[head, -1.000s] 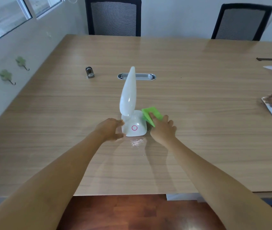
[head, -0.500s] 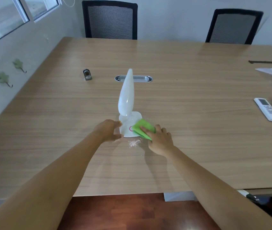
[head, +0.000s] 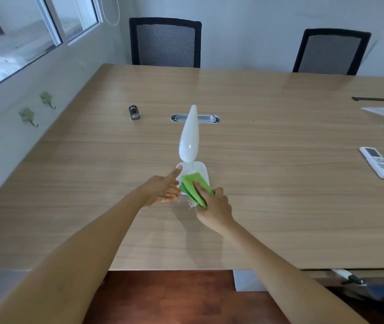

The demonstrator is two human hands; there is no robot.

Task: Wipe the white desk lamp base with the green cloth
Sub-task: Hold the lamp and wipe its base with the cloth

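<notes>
lamp base (head: 202, 170): white, rounded-square, sits on the wooden table (head: 279, 141) near the front edge, roughly centre. Only the far part shows; the near part is under the cloth.
lamp head (head: 189, 136): white teardrop, stands upright from the back of the base, tip points away from the camera.
green cloth (head: 194, 187): folded pad, lies flat on top of the base, its near end hangs over the front edge toward the table. Folded, I'd guess, to give a firm wiping face.
right hand (head: 214, 204): closed on the cloth, fingers (head: 199, 187) on top pressing it onto the base, rest of the hand behind at the base's front edge. Grip looks set for dragging the pad across the top.
left hand (head: 162, 189): not gripping anything, fingers loosely extended; one fingertip touches the base's left edge. Probably steadies the light lamp so it doesn't slide or tip under the wipe.
crumbs (head: 191, 204): small pale specks on the table just in front of the base, beside the cloth's near end.
step: mid-wipe on the top face, by my read.
risk: push too hard sideways and the tall lamp could tip; the left hand contact is light.
further out: cable grommet (head: 195, 118) behind the lamp, small metal object (head: 134, 112) to its left, two remote controls (head: 378, 166) well apart at right.
</notes>
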